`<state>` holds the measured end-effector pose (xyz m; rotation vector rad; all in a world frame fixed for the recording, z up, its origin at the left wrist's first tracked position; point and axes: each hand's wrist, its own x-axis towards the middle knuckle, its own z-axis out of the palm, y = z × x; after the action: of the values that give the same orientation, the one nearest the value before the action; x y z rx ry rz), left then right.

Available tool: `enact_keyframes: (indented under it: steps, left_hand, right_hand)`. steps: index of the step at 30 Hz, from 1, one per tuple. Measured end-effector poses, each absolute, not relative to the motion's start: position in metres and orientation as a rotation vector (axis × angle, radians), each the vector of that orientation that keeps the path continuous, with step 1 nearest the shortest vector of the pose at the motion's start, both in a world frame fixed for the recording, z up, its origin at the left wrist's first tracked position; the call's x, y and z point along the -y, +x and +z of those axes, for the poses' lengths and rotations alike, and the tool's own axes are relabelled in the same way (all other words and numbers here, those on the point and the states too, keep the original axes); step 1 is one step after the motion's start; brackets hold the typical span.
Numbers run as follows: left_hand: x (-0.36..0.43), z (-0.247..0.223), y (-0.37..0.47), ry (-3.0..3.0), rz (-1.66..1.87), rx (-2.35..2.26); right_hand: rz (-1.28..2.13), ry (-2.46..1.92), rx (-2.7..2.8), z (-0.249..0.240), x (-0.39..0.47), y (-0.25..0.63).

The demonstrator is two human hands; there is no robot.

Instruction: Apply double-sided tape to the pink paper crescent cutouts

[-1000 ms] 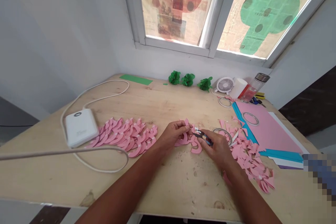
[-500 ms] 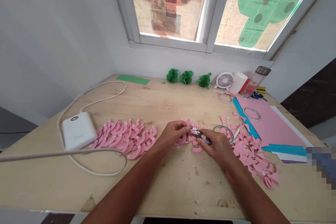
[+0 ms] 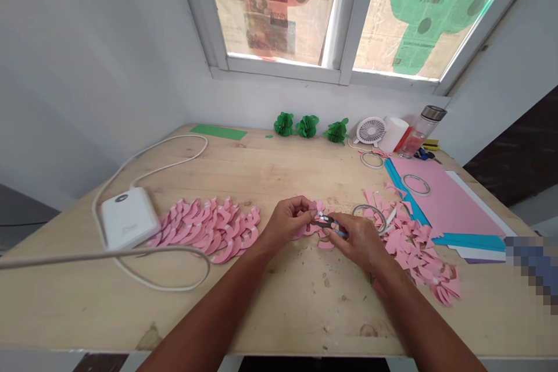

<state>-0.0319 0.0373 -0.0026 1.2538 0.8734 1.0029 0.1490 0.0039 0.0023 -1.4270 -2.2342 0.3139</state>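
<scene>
My left hand [image 3: 288,222] is closed in a pinch at the middle of the table, thumb against forefinger. A small white strip [image 3: 322,215] shows at its fingertips, too small to make out fully. In my right hand [image 3: 358,237] are small scissors [image 3: 328,224] with dark blades and blue handles, their tips close to the white strip. Under and behind both hands lie curved pink paper pieces [image 3: 325,244], partly hidden by the fingers. To the left, many more pink curved pieces [image 3: 224,229] with white patches overlap in a spread-out row.
A white power bank [image 3: 129,218] with a looping cable [image 3: 192,250] lies left. Pink scraps [image 3: 418,256] and a grey ring [image 3: 370,209] are at right, beside pink sheets [image 3: 449,203]. Green paper balls [image 3: 307,126], a small fan [image 3: 371,131] and a glass bottle [image 3: 421,133] stand behind.
The view has shifted slightly. The scissors sit at a slightly different angle near the left fingertips; both hands stay in nearly the same place.
</scene>
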Motion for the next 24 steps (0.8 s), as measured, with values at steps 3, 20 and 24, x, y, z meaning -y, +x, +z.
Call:
enact_keyframes:
  steps: [3,20,24]
  left_hand:
    - [-0.0363,-0.0026,-0.0321,1.362,0.995,-0.946]
    - [-0.0331,0.0012,-0.0329,1.498,1.04,-1.056]
    - [-0.0332,0.0021,-0.0308,1.26,1.06,-0.973]
  right_hand:
    - [0.324,-1.427,2.234,0.0021,-0.0035,0.1487]
    - [0.317,-1.456,2.193,0.0008,-0.007,0.1513]
    - [0.381,-1.525,2.044,0.0025,-0.0084,0.153]
